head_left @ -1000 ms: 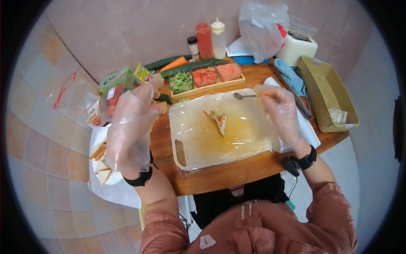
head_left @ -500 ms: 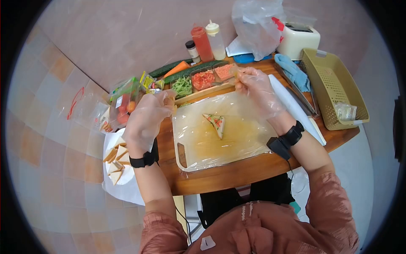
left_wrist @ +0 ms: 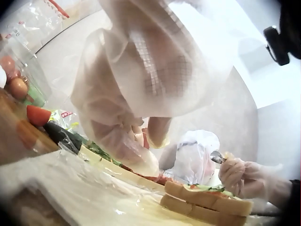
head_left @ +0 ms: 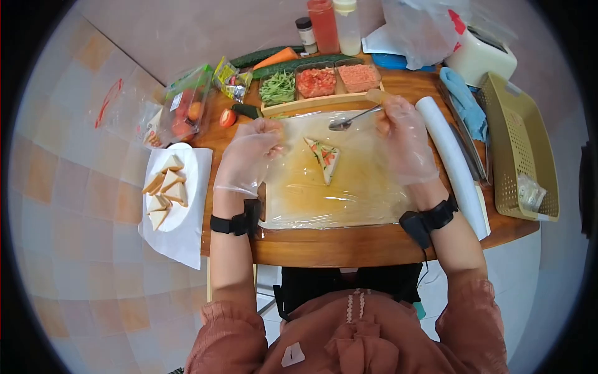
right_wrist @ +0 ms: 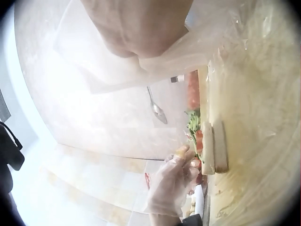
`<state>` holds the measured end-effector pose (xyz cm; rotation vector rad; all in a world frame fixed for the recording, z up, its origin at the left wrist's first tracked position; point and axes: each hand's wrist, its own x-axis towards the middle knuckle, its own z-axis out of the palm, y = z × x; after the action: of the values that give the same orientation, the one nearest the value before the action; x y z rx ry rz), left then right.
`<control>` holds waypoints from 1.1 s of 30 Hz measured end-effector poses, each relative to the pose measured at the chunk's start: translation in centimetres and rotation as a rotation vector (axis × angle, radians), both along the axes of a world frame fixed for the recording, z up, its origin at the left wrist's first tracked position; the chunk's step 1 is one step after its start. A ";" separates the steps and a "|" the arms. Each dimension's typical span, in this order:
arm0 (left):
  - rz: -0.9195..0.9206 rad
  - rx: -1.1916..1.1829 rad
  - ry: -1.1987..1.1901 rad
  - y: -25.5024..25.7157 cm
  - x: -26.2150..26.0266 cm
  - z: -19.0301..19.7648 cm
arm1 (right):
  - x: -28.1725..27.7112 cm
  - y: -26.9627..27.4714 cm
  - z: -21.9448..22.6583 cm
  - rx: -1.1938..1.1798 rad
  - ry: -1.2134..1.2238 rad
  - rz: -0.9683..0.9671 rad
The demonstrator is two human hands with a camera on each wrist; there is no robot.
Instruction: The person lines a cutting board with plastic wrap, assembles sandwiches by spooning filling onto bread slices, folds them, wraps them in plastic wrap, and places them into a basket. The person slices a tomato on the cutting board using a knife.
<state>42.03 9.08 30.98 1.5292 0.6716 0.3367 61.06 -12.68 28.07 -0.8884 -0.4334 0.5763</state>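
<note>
In the head view, a triangular piece of sandwich (head_left: 325,161) lies on the plastic-wrapped cutting board (head_left: 299,209), topped with green shreds and red bits. My gloved right hand (head_left: 405,140) grips a metal spoon (head_left: 341,124) by its handle, the bowl pointing left above the board's far part. The left wrist view shows two stacked bread layers (left_wrist: 207,200) with filling on top. To the left of the sandwich, my gloved left hand (head_left: 249,153) hovers over the board's left side, fingers loosely bent and holding nothing.
Behind the board, a wooden tray (head_left: 324,101) holds shredded cucumber, chopped tomato and pink bits. A plate (head_left: 182,215) of bread triangles stands at left. A white roll (head_left: 451,165) and plastic basket (head_left: 523,149) are at right. Sauce bottles (head_left: 324,28) stand at the back.
My right hand reached toward the tray with the spoon, then drew back over the board's right side. My left hand has moved right and closer to the sandwich. The head view has shifted.
</note>
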 end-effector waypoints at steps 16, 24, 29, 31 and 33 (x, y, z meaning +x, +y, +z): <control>0.044 0.135 -0.112 -1.2 -1.1 4.2 | 0.4 -1.2 0.3 0.106 -0.037 0.113; -0.096 0.271 -0.284 -0.2 -0.4 9.6 | -0.5 -1.3 1.0 0.066 0.042 -0.031; -0.087 0.348 -0.281 -2.2 -0.9 12.0 | 0.1 -1.9 0.3 0.218 -0.058 0.202; -0.076 0.376 -0.205 -2.1 -1.0 12.0 | -0.9 -1.4 1.1 0.127 -0.063 0.086; -0.078 0.475 -0.186 -1.9 -1.2 11.6 | -0.9 -1.4 1.7 0.028 -0.136 0.088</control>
<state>40.81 7.21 42.59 1.9386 0.3976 0.6022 60.18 -14.07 29.75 -0.8877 -0.6047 0.5910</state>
